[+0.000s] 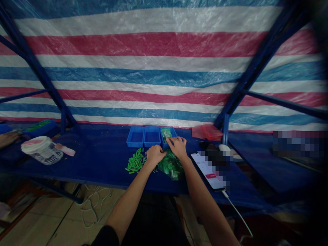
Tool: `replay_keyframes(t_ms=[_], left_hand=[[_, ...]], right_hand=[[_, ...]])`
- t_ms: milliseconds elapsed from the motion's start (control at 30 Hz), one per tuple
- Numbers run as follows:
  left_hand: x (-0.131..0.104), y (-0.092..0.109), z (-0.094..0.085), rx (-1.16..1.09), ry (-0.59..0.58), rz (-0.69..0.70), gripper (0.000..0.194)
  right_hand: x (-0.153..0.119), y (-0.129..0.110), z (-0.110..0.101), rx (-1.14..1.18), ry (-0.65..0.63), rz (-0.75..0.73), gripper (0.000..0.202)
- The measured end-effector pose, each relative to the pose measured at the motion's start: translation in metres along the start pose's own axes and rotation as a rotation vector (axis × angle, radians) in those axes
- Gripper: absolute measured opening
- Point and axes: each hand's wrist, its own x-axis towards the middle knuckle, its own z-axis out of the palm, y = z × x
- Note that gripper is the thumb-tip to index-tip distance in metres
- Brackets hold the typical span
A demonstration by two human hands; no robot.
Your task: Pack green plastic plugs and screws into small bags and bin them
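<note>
The blue bench [99, 153] carries three blue bins [135, 144] in a row. Before them lie green plugs [135, 162], screws [155, 169] and bags [171, 168]; a tub [46, 152] stands left, a phone [206, 171] and red film [208, 132] lie right.

Screws [155, 169] partly behind left hand [154, 154]

Counted: blue bins [134, 144] at centre, 3; white tub [47, 152], 1; phone [207, 171], 1; wearer's hands [154, 154], 2; co-worker's hand [9, 138] at far left, 1; loose green plugs [135, 162], many, count not resolvable.
</note>
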Motion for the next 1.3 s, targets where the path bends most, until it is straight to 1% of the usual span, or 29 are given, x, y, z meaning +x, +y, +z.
replay_keyframes(t_ms=[200,433,567,767,933,1000,1100,1167,1233,1300], left_hand=[[0.001,0.001,0.002,-0.067,0.0,-0.033,0.015],[0.0,-0.004,-0.004,-0.216,0.034,-0.047,0.013],[0.0,-0.009,-0.009,-0.301,0.067,0.005,0.014],[0.005,-0.023,-0.012,-0.426,0.116,0.087,0.015],[0.006,-0.034,-0.015,-0.662,0.173,0.174,0.016],[0.004,-0.036,-0.02,-0.788,0.169,0.16,0.02],[0.0,-0.039,-0.031,-0.993,0.14,0.092,0.025],[-0.002,-0.041,-0.037,-1.104,0.135,0.056,0.029],[-0.003,-0.043,-0.041,-1.178,0.14,0.035,0.032],[-0.002,-0.045,-0.041,-1.228,0.145,0.021,0.034]], right_hand=[[0.007,-0.005,-0.005,-0.057,0.005,-0.045,0.041],[0.023,0.001,-0.005,-0.121,-0.071,-0.089,0.045],[0.03,0.003,-0.006,-0.138,-0.101,-0.116,0.044],[0.032,0.002,-0.006,-0.151,-0.085,-0.129,0.04],[0.036,0.001,-0.005,-0.182,-0.129,-0.125,0.041],[0.038,0.001,-0.007,-0.169,-0.136,-0.125,0.041],[0.039,-0.001,-0.012,-0.084,-0.102,-0.1,0.04],[0.035,-0.004,-0.015,0.049,-0.048,-0.04,0.04],[0.029,-0.009,-0.018,0.26,-0.026,0.034,0.041],[0.021,-0.015,-0.02,0.53,-0.082,0.088,0.043]])
